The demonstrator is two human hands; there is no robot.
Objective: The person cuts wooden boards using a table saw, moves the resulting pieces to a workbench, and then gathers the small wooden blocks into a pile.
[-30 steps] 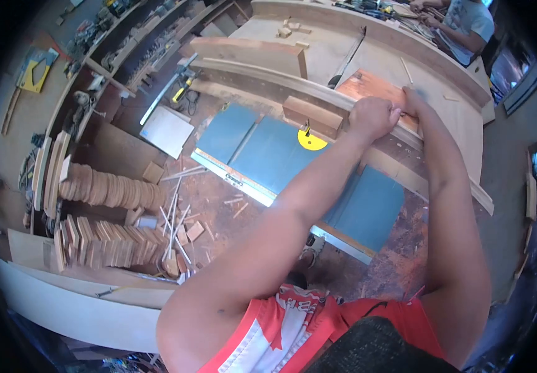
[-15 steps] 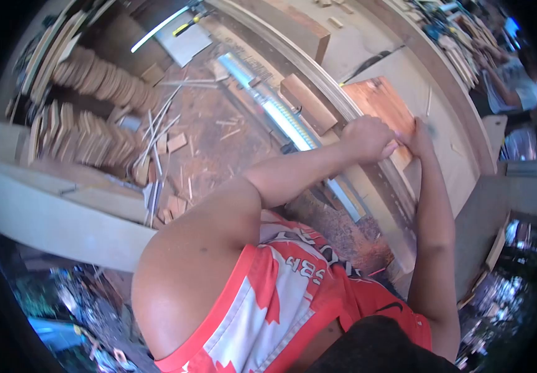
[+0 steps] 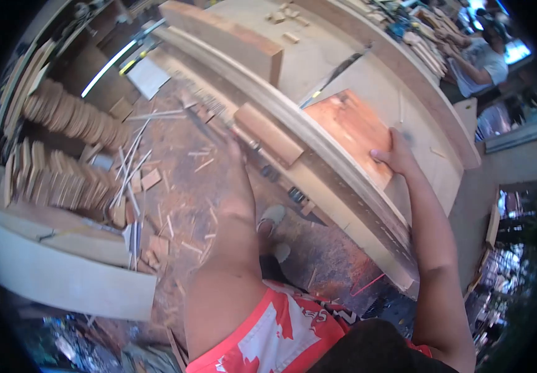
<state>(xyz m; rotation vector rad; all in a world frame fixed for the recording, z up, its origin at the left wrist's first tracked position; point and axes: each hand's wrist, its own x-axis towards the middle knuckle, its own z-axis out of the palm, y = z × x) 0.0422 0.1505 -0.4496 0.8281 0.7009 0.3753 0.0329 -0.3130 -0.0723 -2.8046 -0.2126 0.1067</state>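
I see the worktable (image 3: pixel 365 74) running diagonally across my view. On the floor, well apart from its near side, lies a pale curved panel (image 3: pixel 63 255). A person (image 3: pixel 480 65) sits or stands beyond its far edge; I can't tell which. On the table, a thick plank (image 3: pixel 237 43) stands on edge, and the reddish board (image 3: pixel 349 130) lies flat near the raised near edge. My right hand (image 3: pixel 396 155) touches that board, thumb spread wide from the fingers. My left hand (image 3: pixel 234 152), blurred, is off the table's near side; I can't tell its state.
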